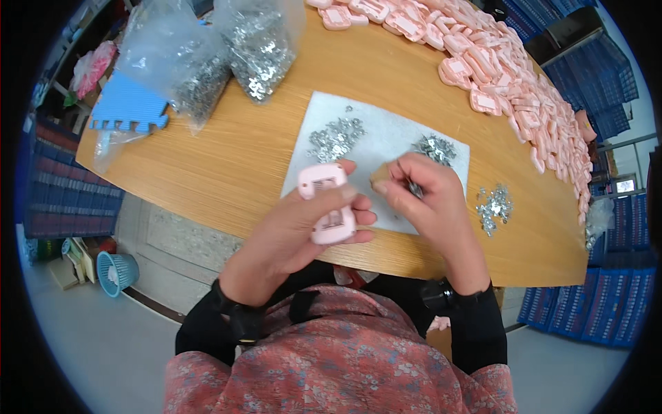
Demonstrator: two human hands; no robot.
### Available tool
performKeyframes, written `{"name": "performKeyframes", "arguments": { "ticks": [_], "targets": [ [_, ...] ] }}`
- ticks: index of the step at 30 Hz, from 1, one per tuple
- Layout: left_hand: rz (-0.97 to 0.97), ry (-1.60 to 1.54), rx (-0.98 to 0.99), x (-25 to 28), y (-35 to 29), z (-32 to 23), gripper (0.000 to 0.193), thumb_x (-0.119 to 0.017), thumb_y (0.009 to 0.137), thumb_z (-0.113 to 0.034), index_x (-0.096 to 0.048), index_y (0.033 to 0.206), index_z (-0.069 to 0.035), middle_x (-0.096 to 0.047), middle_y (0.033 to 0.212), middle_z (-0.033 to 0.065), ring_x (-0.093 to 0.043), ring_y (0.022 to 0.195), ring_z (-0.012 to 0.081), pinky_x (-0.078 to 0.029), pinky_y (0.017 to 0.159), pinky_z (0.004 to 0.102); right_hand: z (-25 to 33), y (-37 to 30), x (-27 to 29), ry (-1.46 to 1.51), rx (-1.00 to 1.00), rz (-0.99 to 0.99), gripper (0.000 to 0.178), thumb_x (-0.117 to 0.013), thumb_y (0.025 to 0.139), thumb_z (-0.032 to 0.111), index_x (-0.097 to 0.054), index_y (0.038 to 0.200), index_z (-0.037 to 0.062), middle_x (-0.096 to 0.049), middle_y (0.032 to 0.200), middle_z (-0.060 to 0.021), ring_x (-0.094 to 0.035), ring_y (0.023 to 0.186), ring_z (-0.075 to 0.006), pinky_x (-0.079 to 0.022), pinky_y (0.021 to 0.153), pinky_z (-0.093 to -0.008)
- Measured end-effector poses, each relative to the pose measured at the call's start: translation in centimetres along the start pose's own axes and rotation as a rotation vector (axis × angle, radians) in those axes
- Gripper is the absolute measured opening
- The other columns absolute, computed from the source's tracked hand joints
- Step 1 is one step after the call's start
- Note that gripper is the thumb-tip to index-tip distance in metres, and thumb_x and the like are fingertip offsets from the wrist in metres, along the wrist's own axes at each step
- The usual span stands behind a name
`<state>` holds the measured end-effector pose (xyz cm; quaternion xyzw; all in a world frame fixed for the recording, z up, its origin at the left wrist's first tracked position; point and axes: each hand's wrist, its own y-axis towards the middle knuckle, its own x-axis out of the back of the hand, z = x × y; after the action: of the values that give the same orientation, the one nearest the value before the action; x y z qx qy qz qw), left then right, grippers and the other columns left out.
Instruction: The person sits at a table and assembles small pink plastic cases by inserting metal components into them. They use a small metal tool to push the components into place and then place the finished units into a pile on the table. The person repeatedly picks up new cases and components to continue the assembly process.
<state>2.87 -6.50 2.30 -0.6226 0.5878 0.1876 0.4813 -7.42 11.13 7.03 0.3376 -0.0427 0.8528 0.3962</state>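
My left hand (293, 221) is closed around a pale pink plastic casing (334, 222), rounded at its corners, with recessed metal-looking slots facing up. Just to its right, my right hand (431, 196) is pinched above a white foam sheet (386, 117). A tan covering or piece (379, 177) shows at its fingertips, and a small dark metallic thing (414, 188) shows between the fingers; its kind is unclear. On the sheet lie a heap of small silvery metal parts (336, 140) and, behind my right hand, a second heap of metal pieces (436, 148).
Many pink casings (476, 58) are piled along the table's far right side. Loose silvery parts (495, 207) lie right of the sheet. Clear bags of metal pieces (258, 52) and a blue foam mat (127, 103) occupy the far left. A blue basket (117, 271) stands on the floor.
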Motion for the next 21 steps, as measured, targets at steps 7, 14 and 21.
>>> {"name": "performKeyframes", "arguments": {
  "ticks": [7, 14, 21],
  "targets": [
    [0.033, 0.075, -0.064, -1.5, 0.5, 0.4, 0.051, -0.067, 0.091, -0.005, -0.045, 0.136, -0.005, -0.065, 0.095, 0.0093, -0.069, 0.084, 0.0206, -0.06, 0.077, 0.0393, 0.1, -1.8, 0.7, 0.116, -0.046, 0.021, 0.013, -0.074, 0.083, 0.006, -0.064, 0.087, -0.0007, -0.056, 0.072, -0.0034, -0.05, 0.063, -0.0103, -0.041, 0.057, -0.0266],
    [0.024, 0.513, -0.313, -2.4, 0.4, 0.9, 0.043, -0.067, 0.09, -0.004, -0.05, 0.13, -0.005, -0.063, 0.092, 0.0024, -0.066, 0.086, 0.013, -0.052, 0.076, 0.0269, -0.1, -2.7, 1.0, 0.465, -0.409, 0.069, 0.013, -0.071, 0.088, 0.008, -0.061, 0.085, 0.0013, -0.052, 0.074, 0.0069, -0.044, 0.07, -0.0022, -0.038, 0.061, -0.0219],
    [0.058, 0.584, -0.368, -1.8, 0.6, 1.9, 0.04, -0.068, 0.09, -0.002, -0.053, 0.126, -0.006, -0.062, 0.093, 0.0002, -0.063, 0.088, 0.0087, -0.052, 0.078, 0.0257, -0.3, -2.9, 0.6, 0.472, -0.466, 0.111, 0.011, -0.066, 0.091, 0.011, -0.063, 0.088, 0.0015, -0.053, 0.078, 0.0083, -0.044, 0.071, -0.0011, -0.038, 0.063, -0.0201]
  ]
}}
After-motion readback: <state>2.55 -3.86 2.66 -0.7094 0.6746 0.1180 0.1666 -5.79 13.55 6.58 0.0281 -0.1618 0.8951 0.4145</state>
